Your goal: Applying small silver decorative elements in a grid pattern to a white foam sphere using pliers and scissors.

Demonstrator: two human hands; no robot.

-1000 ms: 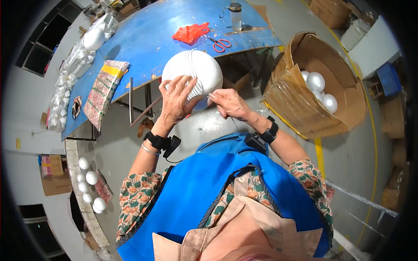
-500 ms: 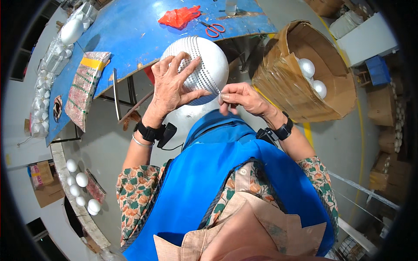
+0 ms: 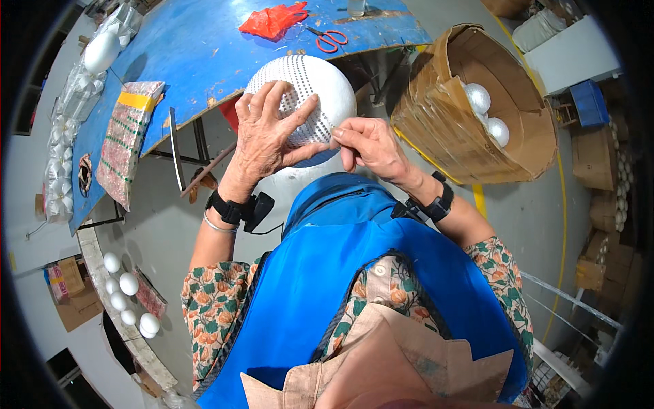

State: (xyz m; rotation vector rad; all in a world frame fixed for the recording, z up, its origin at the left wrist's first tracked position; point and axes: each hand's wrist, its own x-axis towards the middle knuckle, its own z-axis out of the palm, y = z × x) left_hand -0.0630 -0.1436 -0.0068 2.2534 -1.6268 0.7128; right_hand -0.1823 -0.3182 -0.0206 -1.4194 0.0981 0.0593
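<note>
- A big white round ball (image 3: pixel 334 85) with rows of tiny dark shiny dots is in front of the person, by the near edge of the blue, scuffed table (image 3: pixel 197 48). I cannot tell what it rests on.
- The left hand (image 3: pixel 264 133) is spread out on the ball's left side, with its fingers apart on the dots and its thumb low on the ball.
- The right hand (image 3: pixel 371 146) has its thumb and pointing finger pinched together at the ball's lower right side. What is between them is too small to tell.
- The two hands are very close. I cannot tell if they touch.
- On the table, a crumpled red plastic bag (image 3: pixel 274 22) lies near a pair of scissors with red handles (image 3: pixel 330 42).
- To the right, a large brown cardboard box (image 3: pixel 453 133) has shiny silver-white balls (image 3: pixel 478 99) in it.
</note>
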